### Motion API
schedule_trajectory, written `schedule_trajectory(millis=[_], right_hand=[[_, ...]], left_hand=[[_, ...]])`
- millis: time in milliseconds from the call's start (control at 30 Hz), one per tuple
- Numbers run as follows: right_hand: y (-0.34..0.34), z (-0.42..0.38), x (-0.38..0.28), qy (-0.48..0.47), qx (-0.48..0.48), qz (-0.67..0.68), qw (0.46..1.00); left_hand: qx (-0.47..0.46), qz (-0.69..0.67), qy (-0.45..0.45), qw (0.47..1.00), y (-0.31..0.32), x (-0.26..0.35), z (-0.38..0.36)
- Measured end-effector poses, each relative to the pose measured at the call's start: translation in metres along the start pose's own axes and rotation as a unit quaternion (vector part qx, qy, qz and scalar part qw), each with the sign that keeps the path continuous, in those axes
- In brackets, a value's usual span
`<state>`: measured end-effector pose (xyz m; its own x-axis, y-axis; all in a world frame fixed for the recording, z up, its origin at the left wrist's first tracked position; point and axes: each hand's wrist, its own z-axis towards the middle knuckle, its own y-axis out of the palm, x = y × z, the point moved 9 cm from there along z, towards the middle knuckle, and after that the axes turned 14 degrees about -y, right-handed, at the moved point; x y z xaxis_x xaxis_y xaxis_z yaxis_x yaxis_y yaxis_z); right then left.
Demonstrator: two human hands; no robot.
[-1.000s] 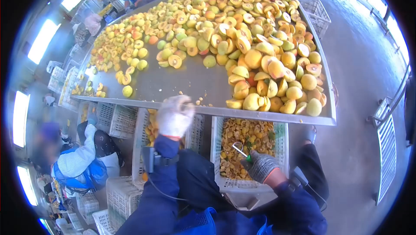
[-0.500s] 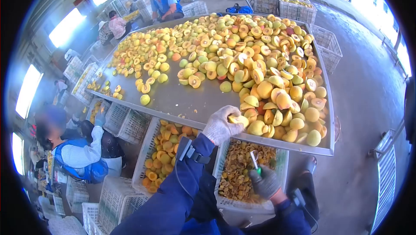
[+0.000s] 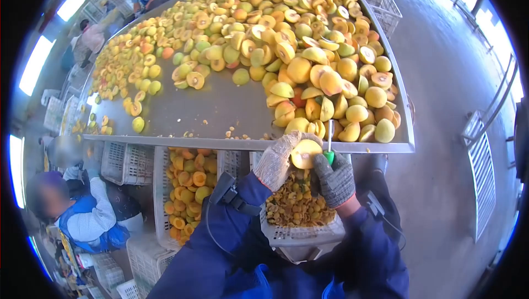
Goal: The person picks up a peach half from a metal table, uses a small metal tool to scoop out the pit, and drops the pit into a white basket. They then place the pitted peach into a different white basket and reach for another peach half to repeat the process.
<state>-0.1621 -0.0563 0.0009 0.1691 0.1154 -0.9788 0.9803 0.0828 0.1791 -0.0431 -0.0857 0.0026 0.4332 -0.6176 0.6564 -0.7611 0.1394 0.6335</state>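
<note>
1 head-worn view | forward, down | wide | near: left hand (image 3: pixel 277 159), right hand (image 3: pixel 335 181) | beyond: table (image 3: pixel 206 109)

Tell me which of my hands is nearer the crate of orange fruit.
Left. In the view, your left hand is to the right of the crate of orange fruit, apart from it; your right hand is farther right, beyond the left.

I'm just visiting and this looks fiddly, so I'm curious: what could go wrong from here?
The green-handled tool in the right grip is close to the left grip, so a slip might nick that glove. The cut fruit could drop into the crate of fruit pieces below. Heaped fruit near the table's front edge might roll off.
</note>
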Motion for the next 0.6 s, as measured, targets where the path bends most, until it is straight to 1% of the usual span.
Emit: schedule_trajectory(millis=[33, 100, 167, 233, 300, 367, 400, 467, 500, 567, 600], right_hand=[[0.002, 0.002, 0.003, 0.008, 0.003, -0.01, 1.0], [0.006, 0.006, 0.0, 0.005, 0.003, -0.013, 1.0], [0.007, 0.006, 0.0, -0.003, -0.004, -0.018, 1.0], [0.0, 0.006, 0.005, 0.001, 0.041, 0.032, 0.999], [-0.002, 0.004, 0.002, -0.001, 0.055, 0.028, 0.998], [-0.005, 0.002, -0.001, -0.02, 0.043, 0.004, 0.999], [-0.006, 0.001, -0.001, -0.019, 0.045, 0.003, 0.999], [-0.002, 0.0, -0.002, -0.011, 0.012, 0.012, 1.0], [-0.004, 0.0, -0.002, -0.011, 0.015, 0.011, 1.0], [-0.002, -0.002, 0.003, 0.012, 0.013, 0.044, 0.999], [-0.003, -0.003, 0.002, 0.017, 0.022, 0.062, 0.998]], left_hand=[[-0.002, -0.001, -0.01, 1.0, 0.0, -0.001, 0.001], [0.044, -0.011, -0.004, 0.999, -0.01, 0.006, -0.002], [0.028, -0.032, 0.002, 0.999, -0.01, 0.006, -0.002], [0.026, -0.037, 0.07, 0.997, -0.011, 0.016, -0.002], [0.015, -0.048, 0.083, 0.995, -0.012, 0.02, 0.0], [-0.007, 0.029, 0.122, 0.992, -0.004, 0.029, -0.004], [-0.008, 0.028, 0.121, 0.992, -0.004, 0.028, -0.005], [0.018, 0.174, 0.199, 0.964, 0.006, 0.037, -0.013], [0.015, 0.174, 0.196, 0.965, 0.009, 0.037, -0.015], [0.071, 0.326, 0.234, 0.913, 0.024, 0.042, -0.026], [0.075, 0.385, 0.285, 0.875, 0.027, 0.046, -0.028]])
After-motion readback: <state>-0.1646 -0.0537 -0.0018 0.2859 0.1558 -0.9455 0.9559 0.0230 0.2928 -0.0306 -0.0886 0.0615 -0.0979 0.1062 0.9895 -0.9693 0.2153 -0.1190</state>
